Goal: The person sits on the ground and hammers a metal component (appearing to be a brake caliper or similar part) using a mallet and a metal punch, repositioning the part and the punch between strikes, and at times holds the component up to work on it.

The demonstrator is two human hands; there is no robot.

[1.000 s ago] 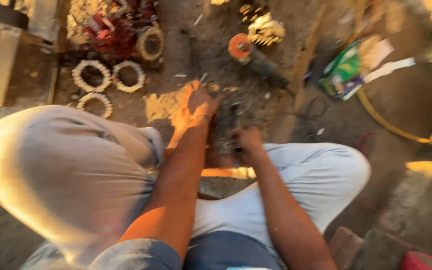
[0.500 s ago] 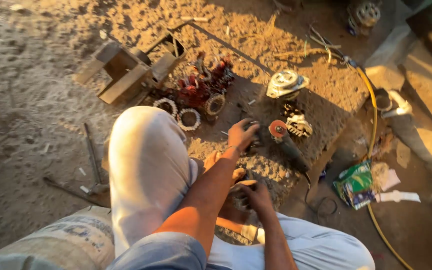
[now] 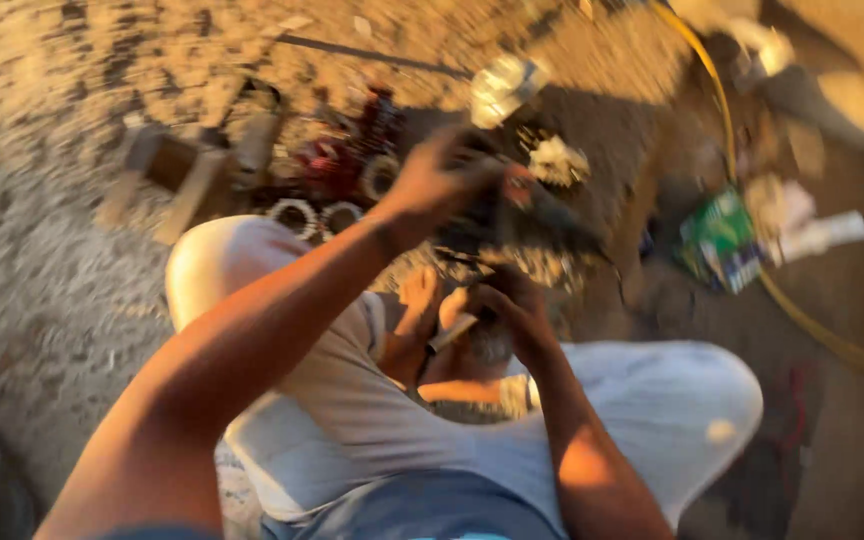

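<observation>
Looking down from the head camera, I see my left hand raised over the dirt ground, its fingers curled onto the near end of a dark tool, probably an angle grinder with an orange part near the grip; blur keeps me from telling how firm that hold is. The tool hangs above my knees, just in front of the feet, which seem tucked close to brace the work. My right hand sits lower, fingers bent around a small grey part near a pale stick-like piece; whether it grips or only steadies I cannot tell. I sit cross-legged in light trousers, likely so both hands can meet low over the lap. Beyond the left knee lie white toothed rings beside a red machine part and wooden blocks. A yellow hose curves along the right, past a green packet, well apart from both hands.
</observation>
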